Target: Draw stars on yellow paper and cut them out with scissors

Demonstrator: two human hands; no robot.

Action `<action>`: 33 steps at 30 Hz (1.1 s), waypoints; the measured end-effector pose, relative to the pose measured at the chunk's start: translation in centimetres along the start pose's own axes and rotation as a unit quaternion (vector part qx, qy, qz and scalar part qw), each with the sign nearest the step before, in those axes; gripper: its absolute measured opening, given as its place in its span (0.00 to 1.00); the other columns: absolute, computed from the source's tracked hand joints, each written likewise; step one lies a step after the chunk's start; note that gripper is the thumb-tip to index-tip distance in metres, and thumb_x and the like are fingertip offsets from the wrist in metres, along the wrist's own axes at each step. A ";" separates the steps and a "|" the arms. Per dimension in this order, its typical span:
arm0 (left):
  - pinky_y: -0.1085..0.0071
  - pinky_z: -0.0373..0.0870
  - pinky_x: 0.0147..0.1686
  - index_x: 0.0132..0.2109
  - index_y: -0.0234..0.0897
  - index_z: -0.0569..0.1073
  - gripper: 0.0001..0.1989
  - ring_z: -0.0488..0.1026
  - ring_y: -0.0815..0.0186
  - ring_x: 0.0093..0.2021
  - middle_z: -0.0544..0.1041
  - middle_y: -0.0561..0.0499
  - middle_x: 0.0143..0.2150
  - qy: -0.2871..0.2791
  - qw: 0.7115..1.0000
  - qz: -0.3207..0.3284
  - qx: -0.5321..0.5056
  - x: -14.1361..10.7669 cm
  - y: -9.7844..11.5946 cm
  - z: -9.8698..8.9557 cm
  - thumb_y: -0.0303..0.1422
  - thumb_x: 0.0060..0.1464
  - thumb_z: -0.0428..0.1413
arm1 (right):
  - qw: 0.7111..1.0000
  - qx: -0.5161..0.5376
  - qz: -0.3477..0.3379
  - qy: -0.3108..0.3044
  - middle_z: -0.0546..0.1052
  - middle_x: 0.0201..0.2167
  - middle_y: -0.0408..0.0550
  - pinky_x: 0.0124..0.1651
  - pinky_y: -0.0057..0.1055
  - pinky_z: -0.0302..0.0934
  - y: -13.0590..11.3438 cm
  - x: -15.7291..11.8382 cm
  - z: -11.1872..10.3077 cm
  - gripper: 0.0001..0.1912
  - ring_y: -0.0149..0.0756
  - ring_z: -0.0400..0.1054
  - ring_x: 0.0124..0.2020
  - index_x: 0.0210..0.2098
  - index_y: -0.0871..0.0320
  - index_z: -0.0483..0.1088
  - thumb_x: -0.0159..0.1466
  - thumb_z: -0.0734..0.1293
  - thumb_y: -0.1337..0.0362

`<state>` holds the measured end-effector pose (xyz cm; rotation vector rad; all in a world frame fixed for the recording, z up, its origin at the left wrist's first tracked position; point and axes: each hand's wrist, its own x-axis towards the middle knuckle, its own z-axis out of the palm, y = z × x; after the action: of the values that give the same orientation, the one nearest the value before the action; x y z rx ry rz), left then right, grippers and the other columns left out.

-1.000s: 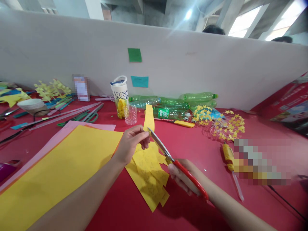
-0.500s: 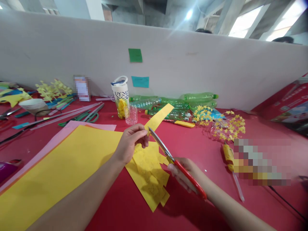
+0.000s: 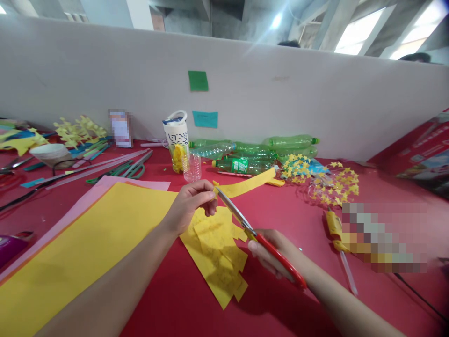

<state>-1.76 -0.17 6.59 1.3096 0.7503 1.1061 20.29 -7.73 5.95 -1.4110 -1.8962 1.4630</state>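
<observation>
Between its thumb and fingers, my left hand (image 3: 194, 203) pinches one end of a yellow paper strip (image 3: 249, 183), which reaches out to the right above the table. My right hand (image 3: 271, 252) is wrapped round the handles of red-handled scissors (image 3: 233, 210). The blades look nearly closed, with their tips at the strip beside my left fingertips. Below the hands lie yellow paper pieces (image 3: 217, 262) with faint drawn lines and cut edges. Large yellow sheets (image 3: 87, 234) are spread to the left, over orange and pink ones.
Green plastic bottles (image 3: 257, 164) lie along the wall, near a white patterned cup (image 3: 177, 140) and a clear ribbed container (image 3: 192, 167). To the right are yellow star decorations (image 3: 336, 182) and a yellow glue gun (image 3: 334, 224). Green-handled scissors (image 3: 131, 171) lie at the left.
The yellow strip has swung from pointing up and right to lying nearly level toward the right. My right hand and the scissors have shifted slightly right.
</observation>
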 end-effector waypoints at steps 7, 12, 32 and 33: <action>0.75 0.63 0.20 0.29 0.36 0.68 0.04 0.68 0.71 0.19 0.71 0.56 0.20 0.002 1.000 -0.016 0.017 0.0 0.1 -0.4 0.28 0.52 0.54 | 1.000 -0.004 0.005 0.013 0.57 0.09 0.34 0.16 0.22 0.40 0.2 0.2 -0.2 0.21 0.22 0.49 0.12 0.22 0.58 0.58 0.61 0.61 0.48; 0.75 0.63 0.20 0.28 0.36 0.69 0.06 0.67 0.72 0.19 0.71 0.55 0.21 -0.004 0.999 -0.027 0.017 -0.1 0.2 0.0 0.30 0.52 0.54 | 0.998 0.042 0.036 0.014 0.57 0.09 0.34 0.13 0.21 0.43 0.3 0.2 0.3 0.22 0.22 0.50 0.10 0.22 0.58 0.58 0.60 0.61 0.46; 0.77 0.62 0.20 0.27 0.35 0.71 0.08 0.67 0.73 0.19 0.71 0.54 0.21 0.043 0.999 0.000 0.010 -0.1 -0.1 0.5 0.31 0.54 0.54 | 0.998 0.063 0.024 -0.009 0.60 0.10 0.34 0.14 0.18 0.45 1.0 0.2 0.4 0.23 0.21 0.51 0.11 0.23 0.58 0.56 0.62 0.57 0.45; 0.77 0.62 0.20 0.27 0.35 0.71 0.08 0.67 0.73 0.19 0.71 0.54 0.21 0.046 0.999 0.002 0.014 -0.2 -0.2 0.5 0.32 0.54 0.53 | 0.998 0.062 0.023 -0.009 0.60 0.10 0.35 0.14 0.19 0.45 1.0 0.2 0.4 0.23 0.21 0.52 0.11 0.22 0.58 0.56 0.62 0.57 0.45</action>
<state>-1.31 -0.50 6.50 1.2909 0.8345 1.1693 20.43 -7.81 4.85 -1.3960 -1.7610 1.5923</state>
